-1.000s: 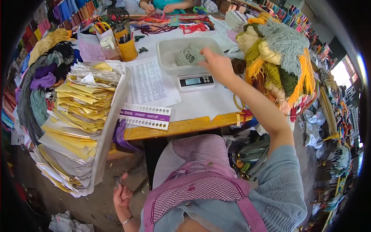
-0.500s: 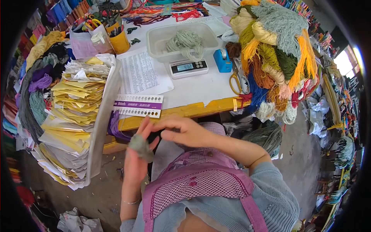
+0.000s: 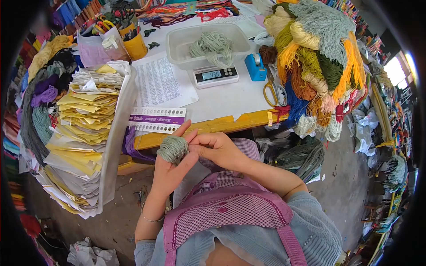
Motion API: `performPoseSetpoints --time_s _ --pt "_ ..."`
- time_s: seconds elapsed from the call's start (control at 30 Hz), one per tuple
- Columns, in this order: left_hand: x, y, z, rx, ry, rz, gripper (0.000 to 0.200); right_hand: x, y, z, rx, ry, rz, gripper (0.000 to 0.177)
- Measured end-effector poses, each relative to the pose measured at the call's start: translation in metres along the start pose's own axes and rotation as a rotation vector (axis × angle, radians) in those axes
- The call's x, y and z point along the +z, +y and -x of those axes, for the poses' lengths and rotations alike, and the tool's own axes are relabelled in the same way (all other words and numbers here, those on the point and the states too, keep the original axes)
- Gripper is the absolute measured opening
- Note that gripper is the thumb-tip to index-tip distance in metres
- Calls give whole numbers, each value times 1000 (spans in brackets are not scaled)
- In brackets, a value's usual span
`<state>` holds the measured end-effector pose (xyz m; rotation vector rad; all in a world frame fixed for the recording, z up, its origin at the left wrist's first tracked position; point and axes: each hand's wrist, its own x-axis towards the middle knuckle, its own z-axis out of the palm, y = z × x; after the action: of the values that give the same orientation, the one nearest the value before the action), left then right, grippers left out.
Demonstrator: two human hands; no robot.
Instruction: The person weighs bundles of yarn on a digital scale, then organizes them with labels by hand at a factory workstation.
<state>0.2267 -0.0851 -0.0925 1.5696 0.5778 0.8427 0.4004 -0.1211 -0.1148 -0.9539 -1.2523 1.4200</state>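
Note:
A bundle of grey-green thread (image 3: 173, 149) is looped around the fingers of my left hand (image 3: 174, 174), in front of the table edge. My right hand (image 3: 217, 150) touches the left fingers beside the bundle, thumb and index finger pinched together; what lies between them is too small to make out. More pale green thread (image 3: 212, 46) lies in a translucent tray (image 3: 177, 43) on a digital scale (image 3: 216, 76). A white and purple card with holes (image 3: 158, 120) lies at the table's front edge.
A tall stack of yellow and white papers (image 3: 84, 128) stands at left. Printed sheets (image 3: 160, 82), a blue tape dispenser (image 3: 255, 67) and scissors (image 3: 271, 92) lie on the table (image 3: 213, 126). Colourful yarn (image 3: 315, 57) is heaped at right. Purple thread (image 3: 132, 144) hangs at the edge.
My left hand has shifted slightly right, with the thread bundle turned to face the camera. My right hand has closed into a pinch beside it. The scale's reading has changed.

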Motion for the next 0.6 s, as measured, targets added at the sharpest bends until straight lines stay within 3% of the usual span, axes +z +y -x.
performPoseSetpoints --time_s 0.17,0.4,0.5,0.57,0.6 --pt "6 0 -4 -119 240 120 26 -1 1 -4 -15 -3 8 18" --pt "-2 -2 -10 -143 267 334 24 -3 -5 -9 -41 39 -62 20" --pt "0 -4 -11 -105 306 284 25 -7 -1 -13 -43 35 -123 19" --pt "-9 -7 -8 -187 359 211 27 -13 -12 -15 172 26 -718 15" --pt "-11 -5 -5 -274 429 428 31 -24 -17 -17 215 -62 -929 11"
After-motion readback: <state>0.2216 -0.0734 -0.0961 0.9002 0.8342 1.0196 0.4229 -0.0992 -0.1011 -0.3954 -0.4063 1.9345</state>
